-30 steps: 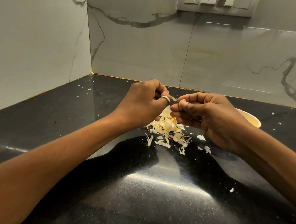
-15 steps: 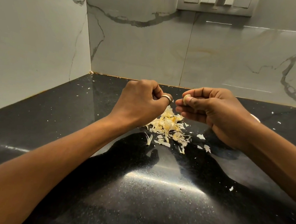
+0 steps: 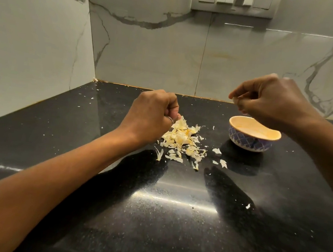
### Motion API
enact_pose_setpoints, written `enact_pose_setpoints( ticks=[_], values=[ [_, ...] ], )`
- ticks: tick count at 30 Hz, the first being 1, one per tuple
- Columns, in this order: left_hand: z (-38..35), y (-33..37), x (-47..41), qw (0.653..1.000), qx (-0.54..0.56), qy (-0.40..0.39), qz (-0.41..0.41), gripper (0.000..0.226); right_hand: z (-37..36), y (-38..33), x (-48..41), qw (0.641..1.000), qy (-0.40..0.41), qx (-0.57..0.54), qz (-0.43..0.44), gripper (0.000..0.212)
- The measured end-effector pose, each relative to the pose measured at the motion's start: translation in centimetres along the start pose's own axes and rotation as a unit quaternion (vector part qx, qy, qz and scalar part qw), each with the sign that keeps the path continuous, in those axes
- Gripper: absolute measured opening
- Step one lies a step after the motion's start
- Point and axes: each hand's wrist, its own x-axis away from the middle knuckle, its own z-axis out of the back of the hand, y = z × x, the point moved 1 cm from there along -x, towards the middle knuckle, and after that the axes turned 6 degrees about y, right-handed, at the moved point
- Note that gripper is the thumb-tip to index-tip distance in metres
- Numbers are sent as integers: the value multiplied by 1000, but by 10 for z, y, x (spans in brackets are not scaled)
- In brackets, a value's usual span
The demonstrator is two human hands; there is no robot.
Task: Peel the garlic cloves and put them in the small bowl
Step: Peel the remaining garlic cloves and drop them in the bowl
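Pinching a small pale garlic clove point(image 3: 236, 100) in curled fingertips, the right hand point(image 3: 275, 102) hangs over the small blue-patterned ceramic bowl point(image 3: 248, 143), so next it must only release there; the left hand point(image 3: 152, 114) is curled above the yellowish skin heap point(image 3: 182, 139), contents unclear.

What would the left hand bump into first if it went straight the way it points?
Most likely the pile of garlic peels, right in front of the left hand; its height above them is unclear.
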Motion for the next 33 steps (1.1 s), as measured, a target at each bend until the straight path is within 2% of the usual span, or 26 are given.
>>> enact_pose_setpoints(
  ticks=[5,12,18,24,28,33],
  values=[
    [2,3,3,1000,-16,2,13,49,10,6,-2,996,-56,27,-69,22],
    [3,3,3,997,-56,36,28,57,10,14,-3,988,-96,81,-90,21],
    [5,2,4,995,-94,34,28,29,5,14,-3,989,-83,93,-82,28],
    [8,4,2,994,-101,22,40,30,-4,1,1,999,-10,38,0,17],
    [10,4,2,995,-93,16,41,33,-23,-11,8,997,-32,-15,69,17],
    [9,9,2,995,-83,25,43,35,-44,-17,16,991,-70,-48,102,19]
  ],
)
